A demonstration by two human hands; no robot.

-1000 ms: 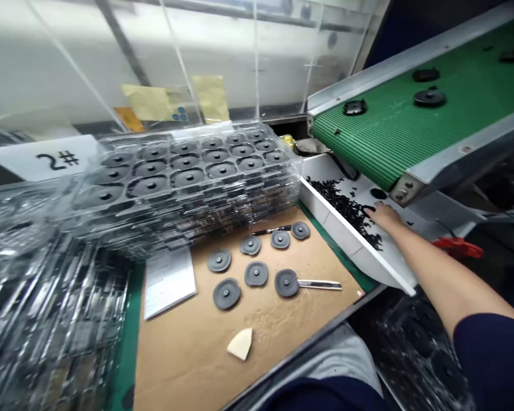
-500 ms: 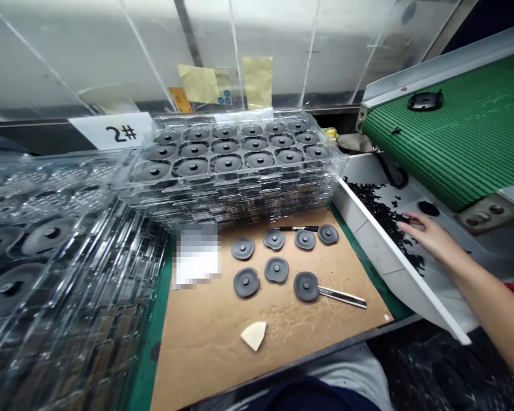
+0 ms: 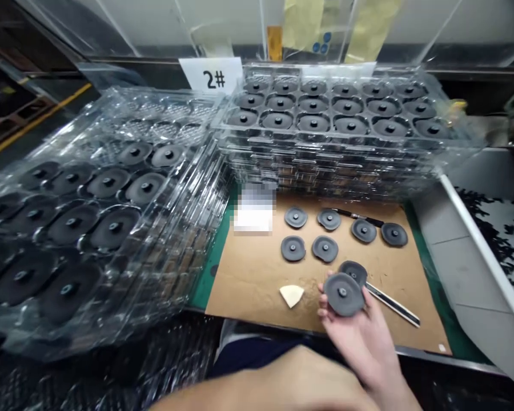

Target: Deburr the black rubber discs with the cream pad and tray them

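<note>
My right hand (image 3: 362, 334) is palm up at the front of the brown board, its fingers and thumb closed round the edge of a dark grey rounded disc (image 3: 343, 294) with a small central stud. Just behind it, a similar disc (image 3: 354, 272) lies partly hidden. Several more such discs (image 3: 324, 249) are spread on the board. Across the bottom edge, close to the camera, my left arm shows as a blur; the fingers of my left hand (image 3: 308, 379) cannot be made out. A cream wedge-shaped piece (image 3: 292, 295) lies left of my right hand, and a slim black-and-white strip (image 3: 394, 305) to its right.
Clear plastic trays (image 3: 334, 140) holding grey discs are stacked behind the board (image 3: 248, 285). Another tray stack (image 3: 180, 240) stands at the left. A dark slim tool (image 3: 360, 217) lies behind the discs. Right of the board, a white-walled bin (image 3: 458, 245) contains small black pieces (image 3: 492, 228).
The view has turned left. My right hand has left the black pieces in the bin and now holds a grey disc over the board. My left arm has come into view.
</note>
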